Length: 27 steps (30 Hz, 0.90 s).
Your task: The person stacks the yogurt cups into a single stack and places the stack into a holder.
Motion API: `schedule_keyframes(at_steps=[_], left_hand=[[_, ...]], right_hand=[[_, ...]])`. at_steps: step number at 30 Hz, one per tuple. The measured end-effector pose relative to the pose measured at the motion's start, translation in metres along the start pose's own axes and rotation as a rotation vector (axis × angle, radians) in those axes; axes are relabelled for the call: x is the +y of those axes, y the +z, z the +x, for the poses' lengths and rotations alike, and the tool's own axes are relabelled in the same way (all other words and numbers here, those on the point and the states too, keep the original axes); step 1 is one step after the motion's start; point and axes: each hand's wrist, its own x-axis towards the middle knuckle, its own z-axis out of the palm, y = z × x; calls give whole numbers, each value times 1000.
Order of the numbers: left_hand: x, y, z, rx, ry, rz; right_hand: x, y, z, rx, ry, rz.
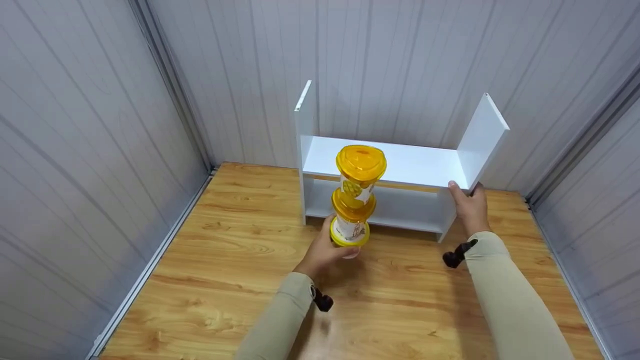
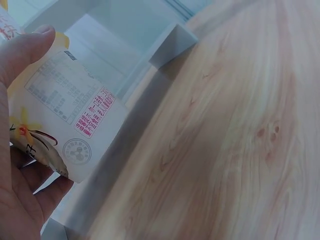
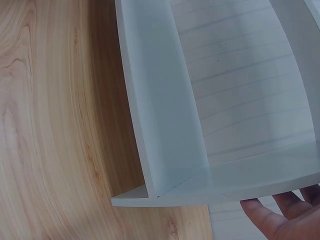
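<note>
My left hand grips the bottom of a stack of two cups with yellow lids, held upright above the wooden table in front of the white shelf unit. In the left wrist view my thumb and palm wrap the lower cup's printed label. My right hand holds the front edge of the shelf's right side panel, thumb inside and fingers outside. In the right wrist view the fingers lie by the panel's edge.
The shelf stands at the back of the wooden table, close to the ribbed grey wall. Grey walls close in on the left and right sides. Bare tabletop lies in front of the shelf.
</note>
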Motion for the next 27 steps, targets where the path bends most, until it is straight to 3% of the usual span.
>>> schedule_keyframes(at_steps=[14,27], left_hand=[[18,-4,6,-4,-23,69],[33,-5,14,-1,-1,77]], right_hand=[[0,0,-1,-11,27,7],[3,-1,1,13,-64,-8]])
